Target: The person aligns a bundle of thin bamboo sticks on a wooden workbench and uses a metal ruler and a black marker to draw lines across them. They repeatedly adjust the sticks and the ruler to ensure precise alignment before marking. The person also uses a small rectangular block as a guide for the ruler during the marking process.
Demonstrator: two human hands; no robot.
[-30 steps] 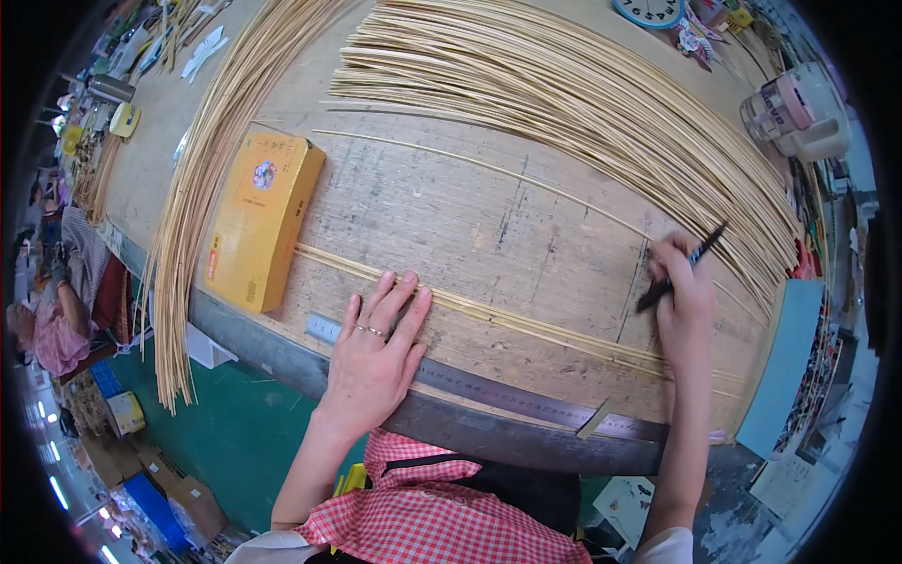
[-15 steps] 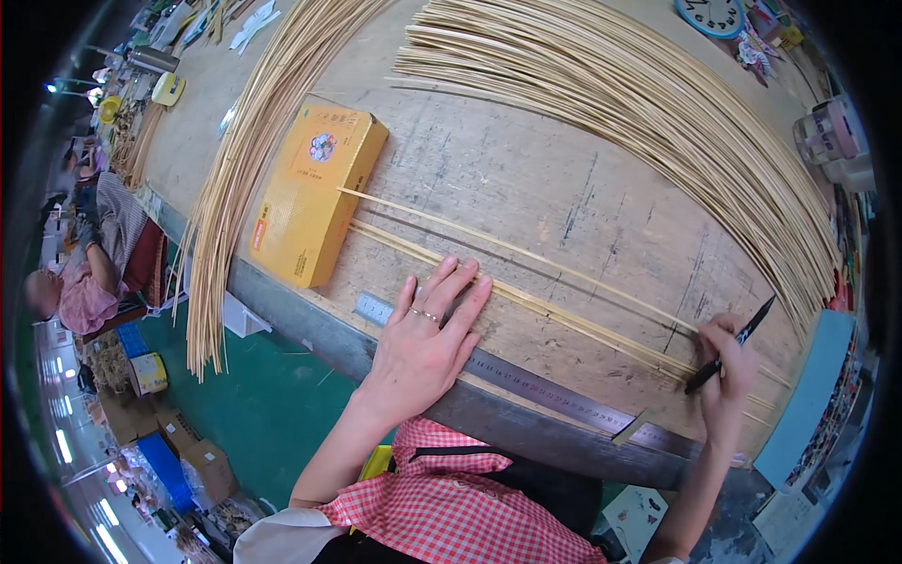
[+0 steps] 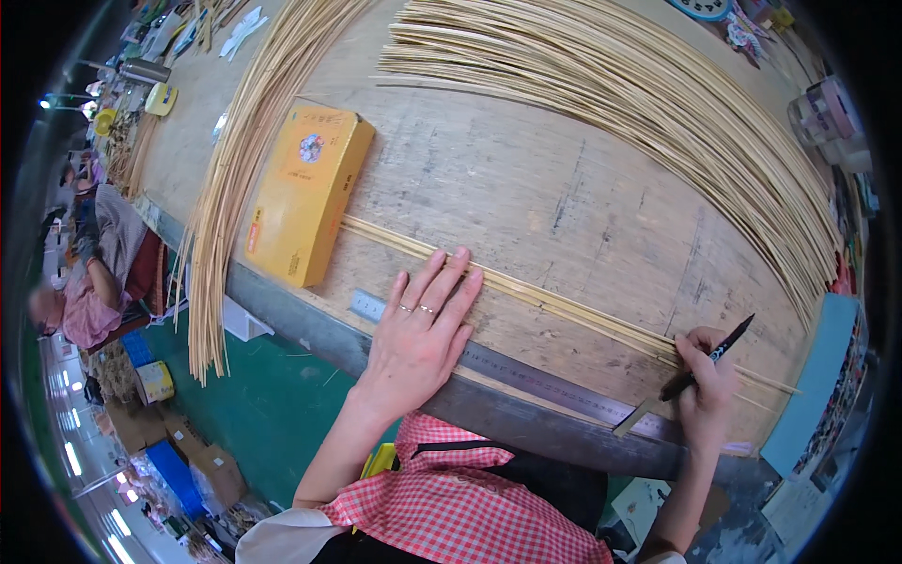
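Observation:
My left hand (image 3: 413,343) lies flat with fingers stretched over a few thin bamboo strips (image 3: 564,307), pressing them on the wooden board. The strips run side by side from the yellow box (image 3: 291,207) at the left toward the right. At their right part my right hand (image 3: 707,381) is closed round a black marker pen (image 3: 738,336), its thumb and finger touching the strips. A steel ruler (image 3: 545,383) lies along the near edge, partly covered by both hands. Across it, beside my right hand, rests a short flat piece (image 3: 635,417).
A large sheaf of bamboo strips (image 3: 601,113) spreads over the far right. Another bundle (image 3: 225,188) hangs off the table's left edge. A blue block (image 3: 813,385) stands at the right end. At the far left a person (image 3: 89,301) sits below.
The single strip that stood apart, raised in my right hand, is now down with the others. My right hand has moved slightly left, pen still held. My left hand stays flat.

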